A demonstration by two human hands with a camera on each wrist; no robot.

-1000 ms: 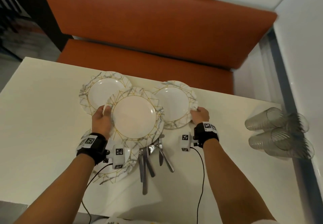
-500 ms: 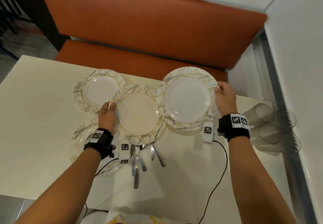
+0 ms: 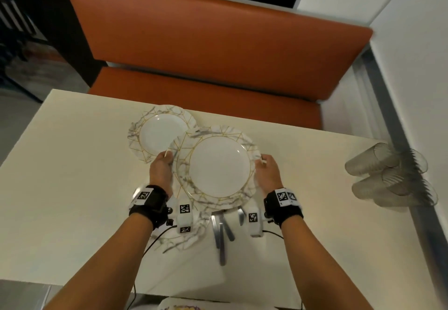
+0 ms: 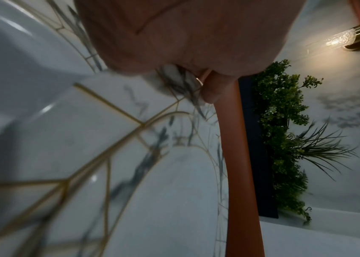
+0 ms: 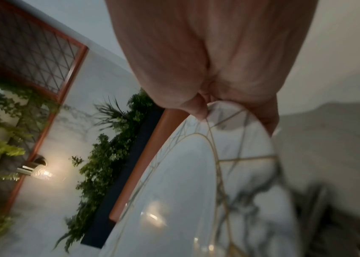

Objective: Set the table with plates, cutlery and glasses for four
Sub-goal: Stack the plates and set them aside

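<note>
Marble-and-gold patterned plates are on the cream table (image 3: 72, 188). One plate (image 3: 158, 135) lies flat at the far left. In the middle, a plate (image 3: 219, 171) sits over a second one whose rim (image 3: 178, 147) shows at its left. My left hand (image 3: 164, 162) pinches the left rim, thumb on top (image 4: 212, 90). My right hand (image 3: 265, 164) pinches the right rim, thumb on top (image 5: 196, 109). Another plate (image 3: 194, 234) lies partly hidden under my left wrist. Several pieces of cutlery (image 3: 221, 234) lie below the held plates.
Several clear glasses (image 3: 390, 176) lie on their sides at the table's right edge, against the wall. An orange bench (image 3: 206, 50) runs along the far side of the table. Cables trail from both wristbands over the near edge.
My right hand has carried its plate from the right, leftward and down over the middle plate. My left hand has stayed on the middle plate's left rim.
</note>
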